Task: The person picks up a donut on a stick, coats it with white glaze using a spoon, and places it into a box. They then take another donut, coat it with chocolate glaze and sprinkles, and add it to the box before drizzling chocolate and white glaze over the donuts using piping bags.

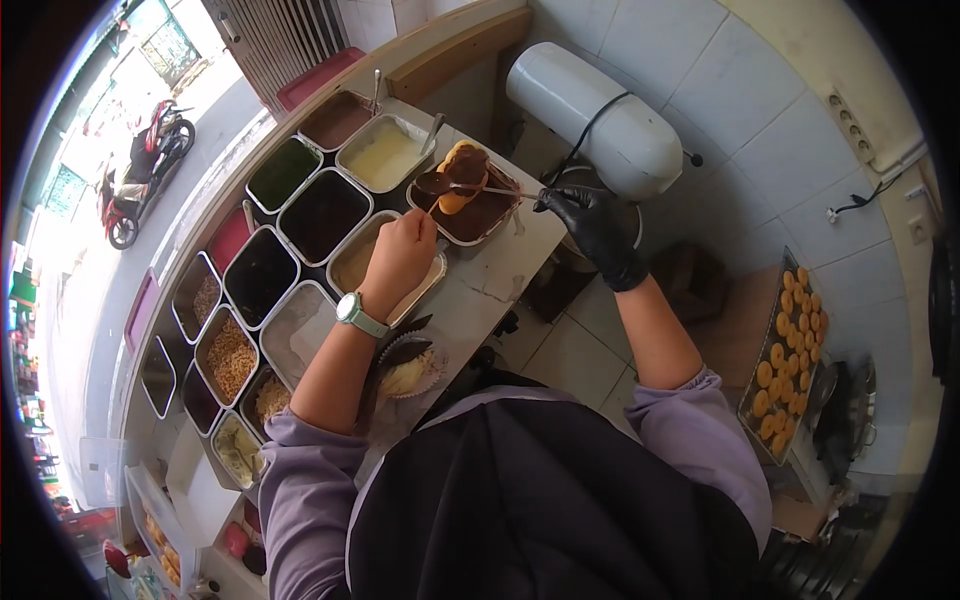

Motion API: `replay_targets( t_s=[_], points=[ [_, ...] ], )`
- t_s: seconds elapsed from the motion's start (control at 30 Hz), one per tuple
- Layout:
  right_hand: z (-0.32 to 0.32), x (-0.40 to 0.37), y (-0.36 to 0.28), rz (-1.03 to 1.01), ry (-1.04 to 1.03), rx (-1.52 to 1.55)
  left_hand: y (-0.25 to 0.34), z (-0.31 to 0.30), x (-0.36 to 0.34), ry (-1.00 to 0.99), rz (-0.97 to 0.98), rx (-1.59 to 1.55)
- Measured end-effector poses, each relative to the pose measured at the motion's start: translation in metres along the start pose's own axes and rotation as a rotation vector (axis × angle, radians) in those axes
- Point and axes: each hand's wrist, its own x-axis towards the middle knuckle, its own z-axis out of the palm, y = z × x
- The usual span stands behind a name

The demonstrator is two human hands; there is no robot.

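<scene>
My bare left hand (pixel 402 250), a watch at its wrist, is closed around a thin stick whose tip reaches up to a doughnut (pixel 452 203). The doughnut is partly coated in chocolate and hangs over a metal tray of chocolate spread (pixel 490 222). In a black glove, my right hand (pixel 590 225) pinches the handle of a spoon (pixel 515 191). That handle crosses the doughnut, and a chocolate-covered bowl end sits at its left side. Below my left forearm, a pale filled pastry in a paper cup (pixel 405 372) lies on the counter.
Metal tubs of toppings, including chopped nuts (pixel 228 358) and a pale cream (pixel 380 155), line the left side. A white stand mixer (pixel 595 115) is at the back. On the right stands a tray of round doughnuts (pixel 778 385). A motorcycle (pixel 145 175) is parked outside.
</scene>
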Motion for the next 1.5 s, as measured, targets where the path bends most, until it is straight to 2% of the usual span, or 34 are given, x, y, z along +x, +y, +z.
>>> replay_targets(
  t_s=[0.13, 0.23, 0.33, 0.43, 0.47, 0.53, 0.63, 0.77, 0.87, 0.97, 1.07, 1.17, 1.33, 1.5],
  points=[
    [-0.001, 0.004, 0.005, 0.003, 0.062, 0.005, 0.001, 0.001, -0.001, -0.017, -0.014, -0.025],
    [0.005, 0.001, 0.013, -0.104, 0.126, -0.058, -0.007, 0.002, -0.001, -0.028, -0.031, -0.062],
    [-0.012, 0.0, -0.001, -0.047, 0.263, -0.155, -0.009, -0.006, -0.003, -0.007, -0.156, -0.164],
    [-0.014, -0.003, -0.018, -0.188, 0.236, -0.41, -0.034, -0.01, -0.001, -0.03, -0.234, -0.291],
    [-0.007, -0.003, -0.011, -0.294, 0.189, -0.547, -0.023, -0.016, -0.003, -0.082, -0.364, -0.45],
    [0.017, -0.001, 0.012, -0.507, 0.091, -0.821, -0.017, -0.021, -0.004, -0.161, -0.42, -0.655],
    [0.037, -0.003, 0.025, -0.561, 0.072, -0.804, -0.018, -0.026, -0.001, -0.216, -0.464, -0.823],
    [-0.002, -0.013, -0.005, -0.277, 0.203, -0.523, -0.016, -0.035, -0.007, -0.208, -0.515, -0.876],
    [-0.012, -0.02, 0.003, -0.091, 0.206, -0.009, -0.018, -0.031, -0.004, -0.227, -0.527, -0.898],
    [-0.003, -0.024, -0.012, -0.072, 0.11, -0.028, -0.013, -0.023, 0.003, -0.275, -0.511, -0.911],
    [0.005, -0.015, 0.014, 0.051, 0.077, 0.095, -0.009, -0.017, 0.008, -0.299, -0.495, -0.862],
    [0.001, -0.014, 0.022, 0.005, 0.005, 0.084, -0.006, -0.014, 0.011, -0.284, -0.486, -0.817],
    [-0.006, -0.02, 0.021, 0.01, 0.102, 0.044, -0.004, -0.014, 0.017, -0.333, -0.527, -0.918],
    [-0.005, -0.026, 0.027, 0.014, 0.097, 0.079, -0.005, -0.018, 0.021, -0.364, -0.611, -1.075]
  ],
)
